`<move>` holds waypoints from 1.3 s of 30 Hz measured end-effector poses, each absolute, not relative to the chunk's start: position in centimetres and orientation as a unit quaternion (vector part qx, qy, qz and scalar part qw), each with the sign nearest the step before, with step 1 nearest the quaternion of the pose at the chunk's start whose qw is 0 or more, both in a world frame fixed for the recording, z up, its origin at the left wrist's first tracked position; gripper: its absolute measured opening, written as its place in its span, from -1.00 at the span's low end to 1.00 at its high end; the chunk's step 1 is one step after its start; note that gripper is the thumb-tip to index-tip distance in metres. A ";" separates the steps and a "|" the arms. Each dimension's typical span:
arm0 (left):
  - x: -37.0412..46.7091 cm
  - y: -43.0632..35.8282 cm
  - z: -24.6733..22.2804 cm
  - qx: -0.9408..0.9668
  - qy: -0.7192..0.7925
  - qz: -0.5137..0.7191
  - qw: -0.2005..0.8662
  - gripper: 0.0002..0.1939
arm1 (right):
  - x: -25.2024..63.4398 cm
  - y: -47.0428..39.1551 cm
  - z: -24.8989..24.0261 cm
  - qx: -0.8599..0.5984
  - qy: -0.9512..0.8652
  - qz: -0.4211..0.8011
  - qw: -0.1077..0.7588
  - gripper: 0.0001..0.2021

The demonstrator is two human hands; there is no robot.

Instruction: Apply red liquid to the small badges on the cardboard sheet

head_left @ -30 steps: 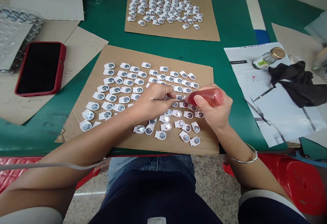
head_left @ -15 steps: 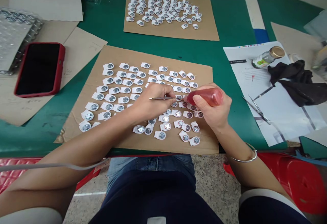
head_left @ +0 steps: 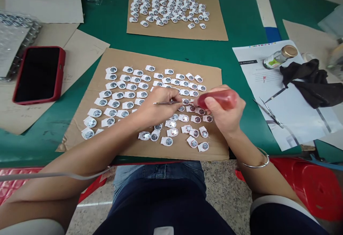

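1. Left hand: fingers clamped on thin metal tool, tool tip lost among the fingers
2. Right hand: wrapped tight round red bottle, nozzle end angled toward the left fingers; contact with a piece, cannot tell
3. Small round pieces, white tabs attached, under and around both hands, lying in loose rows on near cardboard sheet
4. Change: very small, bottle body a touch farther right relative to the pieces, left hand at the same spot; suggests close work at one place, no piece clearly finished
5. Farther out, on green table: far cardboard sheet with more such pieces, phone at left, printed paper at right carrying glass jar, scissors and black cloth
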State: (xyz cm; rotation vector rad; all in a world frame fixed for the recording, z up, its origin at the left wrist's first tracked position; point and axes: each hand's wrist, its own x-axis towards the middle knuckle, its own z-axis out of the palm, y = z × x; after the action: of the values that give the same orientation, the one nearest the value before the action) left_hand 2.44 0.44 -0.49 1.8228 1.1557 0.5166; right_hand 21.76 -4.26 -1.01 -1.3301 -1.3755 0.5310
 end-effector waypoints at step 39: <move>-3.7 2.8 3.3 0.717 0.518 0.332 0.328 -0.91 | 24.1 2.5 1.9 -0.495 -0.395 0.466 0.618 -0.65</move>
State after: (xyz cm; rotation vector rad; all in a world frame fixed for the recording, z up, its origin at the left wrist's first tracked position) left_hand -3.70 2.77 3.26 1.8768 1.3563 0.8705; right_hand 24.14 2.48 1.93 -1.1388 -0.9099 1.0725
